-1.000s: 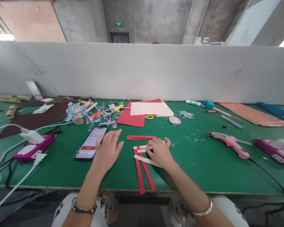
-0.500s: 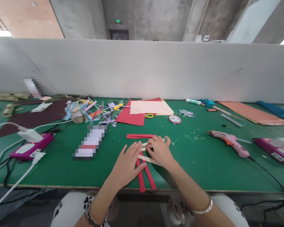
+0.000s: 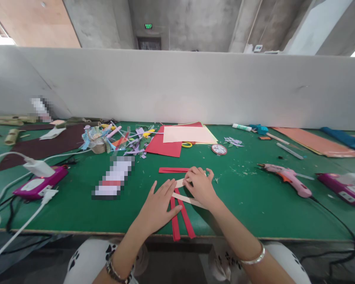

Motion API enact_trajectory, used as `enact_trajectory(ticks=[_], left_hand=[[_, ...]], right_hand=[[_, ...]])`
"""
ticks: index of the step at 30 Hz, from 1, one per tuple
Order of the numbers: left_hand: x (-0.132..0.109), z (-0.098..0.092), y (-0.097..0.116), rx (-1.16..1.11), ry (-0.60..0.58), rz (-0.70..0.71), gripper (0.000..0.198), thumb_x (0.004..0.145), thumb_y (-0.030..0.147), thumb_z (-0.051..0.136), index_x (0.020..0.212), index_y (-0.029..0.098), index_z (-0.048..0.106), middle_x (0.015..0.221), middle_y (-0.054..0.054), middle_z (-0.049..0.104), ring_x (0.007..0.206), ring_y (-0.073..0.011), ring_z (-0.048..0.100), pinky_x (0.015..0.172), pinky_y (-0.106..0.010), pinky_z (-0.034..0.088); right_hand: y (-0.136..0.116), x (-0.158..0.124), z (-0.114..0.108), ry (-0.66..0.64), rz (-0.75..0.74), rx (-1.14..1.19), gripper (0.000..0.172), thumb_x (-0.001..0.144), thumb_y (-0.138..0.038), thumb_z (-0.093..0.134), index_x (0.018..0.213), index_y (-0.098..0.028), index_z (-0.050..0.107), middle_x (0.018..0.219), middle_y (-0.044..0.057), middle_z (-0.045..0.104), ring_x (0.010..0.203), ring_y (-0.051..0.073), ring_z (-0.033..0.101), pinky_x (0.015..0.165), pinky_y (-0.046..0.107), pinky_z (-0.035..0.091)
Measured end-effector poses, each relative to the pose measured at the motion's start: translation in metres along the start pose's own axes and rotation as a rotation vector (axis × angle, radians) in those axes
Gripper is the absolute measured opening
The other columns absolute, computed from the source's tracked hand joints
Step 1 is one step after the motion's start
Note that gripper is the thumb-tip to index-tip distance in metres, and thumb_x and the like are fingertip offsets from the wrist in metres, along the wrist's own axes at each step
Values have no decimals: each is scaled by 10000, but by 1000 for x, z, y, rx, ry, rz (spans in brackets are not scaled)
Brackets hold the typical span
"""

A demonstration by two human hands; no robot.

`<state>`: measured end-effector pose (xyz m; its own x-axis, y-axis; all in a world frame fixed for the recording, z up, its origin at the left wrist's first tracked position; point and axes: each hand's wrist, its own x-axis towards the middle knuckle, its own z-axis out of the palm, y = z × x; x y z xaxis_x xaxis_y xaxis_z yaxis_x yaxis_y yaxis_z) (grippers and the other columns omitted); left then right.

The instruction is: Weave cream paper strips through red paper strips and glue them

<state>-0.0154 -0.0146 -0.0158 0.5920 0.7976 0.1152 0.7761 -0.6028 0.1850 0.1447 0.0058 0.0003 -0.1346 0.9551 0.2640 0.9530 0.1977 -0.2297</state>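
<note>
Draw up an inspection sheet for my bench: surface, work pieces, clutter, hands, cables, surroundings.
Surface: green table, strewn with things along its far side.
Work pieces: cream strips cross red strips, whose ends reach the near edge.
Clutter: paper scraps and a pink sheet ahead; glue gun lying at right.
Hands: left hand spread flat over the strips; right hand curled at the cream ones, exact grip hidden.
Cables: white cord at left; black cord runs from the glue gun.
Surroundings: pale partition behind, lit exit sign beyond.

Head-worn view, facing forward, angled down
</note>
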Motion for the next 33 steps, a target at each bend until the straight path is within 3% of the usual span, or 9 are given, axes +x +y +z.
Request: enact_trajectory(ticks=[5, 9, 15, 26, 33], left_hand=[[2, 0, -7, -64, 95, -31, 431, 901, 323, 270, 1272, 137, 387, 1272, -107, 484, 1179, -210, 424, 985, -446, 315], [7, -3, -12, -83, 165, -93, 314, 866, 202, 362, 1121, 148, 537, 1107, -93, 584, 1014, -200, 532, 857, -336, 441], [9, -10, -12, -38, 118, -127, 257, 828, 155, 457, 1051, 166, 585, 1044, -64, 590, 935, -201, 547, 794, -316, 467], [14, -24, -11, -32, -16, -154, 217, 853, 187, 467, 1014, 175, 611, 1003, -43, 595, 899, -179, 556, 734, -272, 458], [16, -23, -11, -6, -15, -150, 227, 860, 166, 443, 1001, 165, 621, 972, -52, 597, 881, -197, 557, 740, -314, 457]], right_hand=[[0, 1, 0, -23, 6, -8, 134, 796, -184, 455, 708, -186, 555, 869, 18, 596, 861, 175, 503, 897, 432, 130], [1, 1, -1, -22, 9, -8, 130, 800, -191, 459, 717, -186, 559, 857, 12, 597, 857, 173, 506, 900, 438, 123], [0, 1, -3, -64, 7, 1, 139, 800, -195, 449, 719, -185, 561, 882, 33, 592, 862, 178, 504, 908, 442, 124], [-1, 2, -1, -63, 15, -25, 169, 810, -188, 424, 725, -188, 571, 888, 36, 597, 877, 184, 510, 900, 451, 136], [0, 1, -5, -70, 13, -2, 155, 800, -206, 447, 722, -188, 580, 895, 40, 592, 895, 187, 507, 916, 469, 137]])
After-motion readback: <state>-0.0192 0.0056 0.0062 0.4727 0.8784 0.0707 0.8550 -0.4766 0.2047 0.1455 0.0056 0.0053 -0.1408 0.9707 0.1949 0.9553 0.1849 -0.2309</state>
